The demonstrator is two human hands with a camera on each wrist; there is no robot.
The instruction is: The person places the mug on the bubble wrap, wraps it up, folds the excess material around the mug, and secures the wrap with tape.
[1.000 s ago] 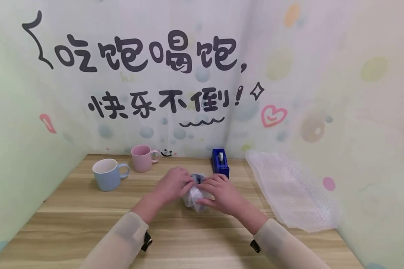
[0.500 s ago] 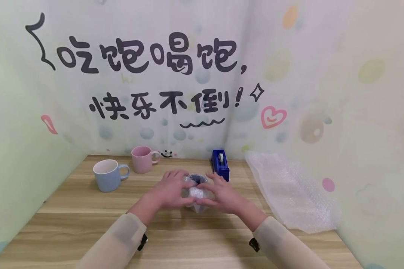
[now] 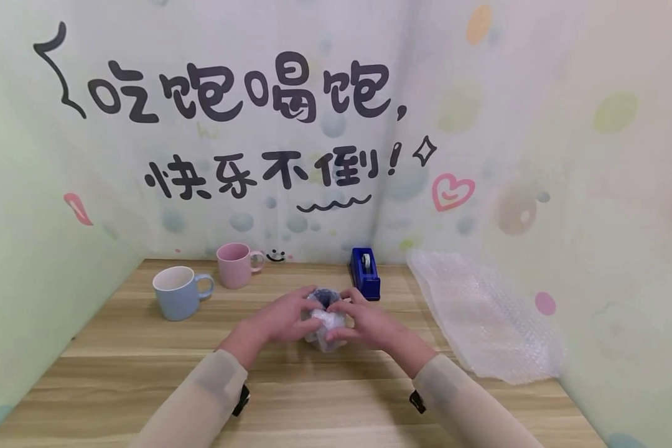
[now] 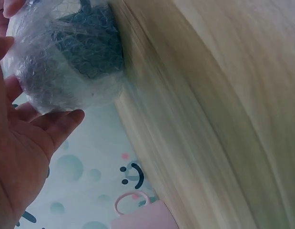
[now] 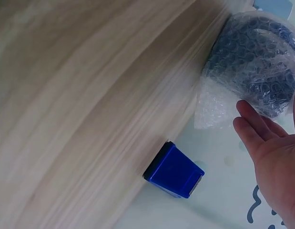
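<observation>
Nearest you, your pale sleeves (image 3: pixel 190 407) run in over the table (image 3: pixel 313 404), with a black piece under each cuff. Your left hand (image 3: pixel 280 318) holds the left side of a bubble-wrapped bundle (image 3: pixel 327 321), thumb toward you and fingers farther round. Your right hand (image 3: pixel 372 325) holds the opposite side in much the same way. The bundle stands on the table between them, near the middle. One second ago your fingers nearly met over its top; now they lie apart along its sides, and more of the dark hollow at the top shows. Through the wrap you see a dark shape, but you cannot tell what it is. In the right wrist view, a loose flap (image 5: pixel 211 109) of wrap sticks out beside your fingertips.

Farther to your right, a sheet of bubble wrap (image 3: pixel 476 317) lies where it was. To your left, the pale blue mug (image 3: pixel 175 303) stands upright, its white inner wall showing. The blue tape dispenser (image 3: pixel 368 287), just beyond your right hand, holds a roll of tape (image 3: pixel 366 261). The pink mug (image 3: pixel 233 272) stands upright near the lettered back wall (image 3: pixel 229 37); both mugs' bottoms are hidden.
</observation>
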